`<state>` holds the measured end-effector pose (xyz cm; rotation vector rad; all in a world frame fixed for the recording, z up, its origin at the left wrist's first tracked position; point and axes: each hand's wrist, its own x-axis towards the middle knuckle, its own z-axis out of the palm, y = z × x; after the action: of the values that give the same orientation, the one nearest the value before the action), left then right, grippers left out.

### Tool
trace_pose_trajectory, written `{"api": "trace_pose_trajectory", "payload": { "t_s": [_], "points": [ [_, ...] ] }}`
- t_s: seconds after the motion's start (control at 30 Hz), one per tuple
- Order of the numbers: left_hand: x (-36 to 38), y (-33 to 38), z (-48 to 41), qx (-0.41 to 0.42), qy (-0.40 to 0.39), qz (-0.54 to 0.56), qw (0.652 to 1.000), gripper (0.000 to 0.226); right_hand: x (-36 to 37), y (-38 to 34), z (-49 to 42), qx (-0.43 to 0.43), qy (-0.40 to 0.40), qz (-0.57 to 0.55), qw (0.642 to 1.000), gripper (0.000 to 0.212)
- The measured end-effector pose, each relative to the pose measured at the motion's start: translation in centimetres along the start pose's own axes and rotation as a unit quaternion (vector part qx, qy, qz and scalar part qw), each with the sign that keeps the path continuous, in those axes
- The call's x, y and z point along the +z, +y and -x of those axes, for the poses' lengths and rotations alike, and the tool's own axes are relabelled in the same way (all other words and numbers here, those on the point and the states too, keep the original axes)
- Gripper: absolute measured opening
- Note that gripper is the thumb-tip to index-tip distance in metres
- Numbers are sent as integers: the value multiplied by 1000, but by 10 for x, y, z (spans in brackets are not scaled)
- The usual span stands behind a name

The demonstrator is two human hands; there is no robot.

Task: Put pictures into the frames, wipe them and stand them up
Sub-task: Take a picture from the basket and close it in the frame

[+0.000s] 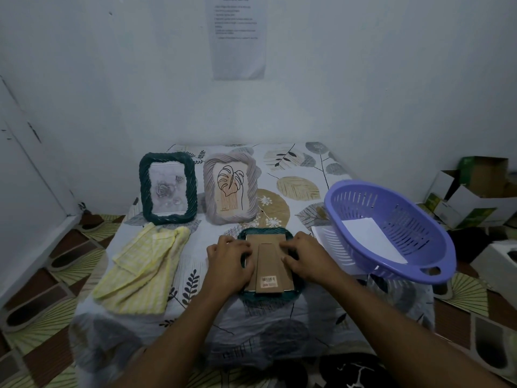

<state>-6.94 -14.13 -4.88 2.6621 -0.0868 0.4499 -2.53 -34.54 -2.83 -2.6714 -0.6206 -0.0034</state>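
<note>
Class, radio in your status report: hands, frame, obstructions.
Left hand, right hand: fingers curled on face-down frame. Dark frame, grey frame standing behind. Nothing obstructing.

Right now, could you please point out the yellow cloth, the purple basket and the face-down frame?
yellow cloth (142,264): head view, middle of the cloth.
purple basket (372,203): head view, slotted far inner wall.
face-down frame (270,261): head view, cardboard stand on its back.

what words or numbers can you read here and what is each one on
Nothing reads clearly enough to quote.
On the wall sheet: printed lines, too blurred to read.
On the sticker on the frame back: a barcode and a short number, too blurred to read.
On the leaf picture: a tiny line at its foot, too small.
On the boxes: print unreadable.
</note>
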Motion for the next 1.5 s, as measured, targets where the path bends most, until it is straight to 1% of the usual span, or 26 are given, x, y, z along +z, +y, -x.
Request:
{"api": "trace_pose_trajectory", "payload": {
  "t_s": [0.13,0.2,0.3,0.4,0.5,0.57,0.67,0.8,0.83,0.93,0.97,1.03,1.1,1.17,1.37,1.43,1.5],
  "points": [
    [1,-5,0,-8,-5,18,1000,22,6,6,1,4,8,-17,1000,43],
    [1,-9,-1,-8,-13,19,1000,22,9,9,1,6,14,-27,1000,43],
    [2,-10,-2,-7,-25,41,999,18,12,10,2,13,46,-49,998,40],
    [4,-9,1,6,-5,62,998,12,17,10,1,46,77,-50,995,49],
    [6,-10,1,-1,0,66,998,12,23,11,-3,75,74,-40,994,59],
    [6,-12,0,-6,-8,73,997,11,25,12,-5,91,66,-43,993,63],
    [5,-14,-1,-2,-17,87,996,11,26,12,-9,107,48,-57,991,65],
    [7,-15,-1,-12,-29,92,995,13,24,14,-10,104,40,-57,992,65],
    [8,-15,-1,-14,-30,92,995,15,24,14,-10,101,40,-51,993,64],
    [7,-14,-2,-22,-35,85,995,43,23,14,-9,89,35,-30,995,61],
    [7,-13,-2,-22,-34,82,996,49,23,14,-10,85,33,-24,996,60],
    [7,-13,-2,-22,-34,79,996,54,23,12,-11,82,30,-13,996,59],
    [8,-13,-2,-16,-35,79,996,50,23,12,-12,78,29,-3,997,58],
    [8,-14,-4,-9,-39,84,996,41,23,12,-12,77,31,-1,997,58],
    [7,-19,-24,-10,-81,127,988,24,19,11,-23,88,37,-27,995,58],
    [5,-21,-30,-4,-97,144,985,18,14,12,-28,80,38,-49,995,50],
    [4,-24,-30,9,-104,163,981,21,11,13,-27,67,46,-65,995,41]
  ]
}}
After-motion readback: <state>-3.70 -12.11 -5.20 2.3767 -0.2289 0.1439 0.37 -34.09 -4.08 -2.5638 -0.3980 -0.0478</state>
